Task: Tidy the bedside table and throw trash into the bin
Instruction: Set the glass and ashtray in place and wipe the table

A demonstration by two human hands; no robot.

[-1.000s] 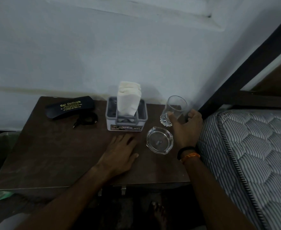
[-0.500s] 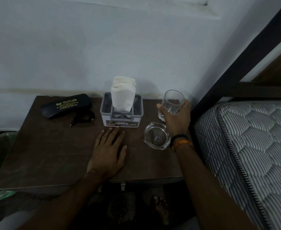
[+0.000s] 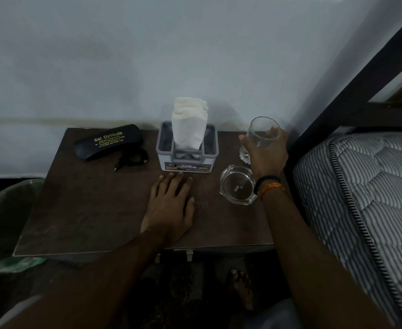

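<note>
The dark wooden bedside table (image 3: pixel 88 210) stands against the wall. My right hand (image 3: pixel 267 157) is wrapped around a clear drinking glass (image 3: pixel 261 134) at the table's back right corner. Just in front of it sits a clear glass ashtray (image 3: pixel 238 185). My left hand (image 3: pixel 169 205) lies flat on the tabletop, fingers spread, its fingertips close to a grey napkin holder (image 3: pixel 187 153) with white napkins (image 3: pixel 189 124) standing in it. A black spectacle case (image 3: pixel 107 141) with gold lettering lies at the back left, with a black cable (image 3: pixel 133 157) beside it.
A bin with a green liner (image 3: pixel 3 224) sits on the floor left of the table. A striped mattress (image 3: pixel 366 198) and dark bed frame (image 3: pixel 351 91) close off the right side. My bare foot (image 3: pixel 241 288) shows below the table's front edge.
My right hand has closed around the glass, which had been tilted under its fingertips a second ago. My left hand has stayed flat on the table. The camera view has shifted slightly.
</note>
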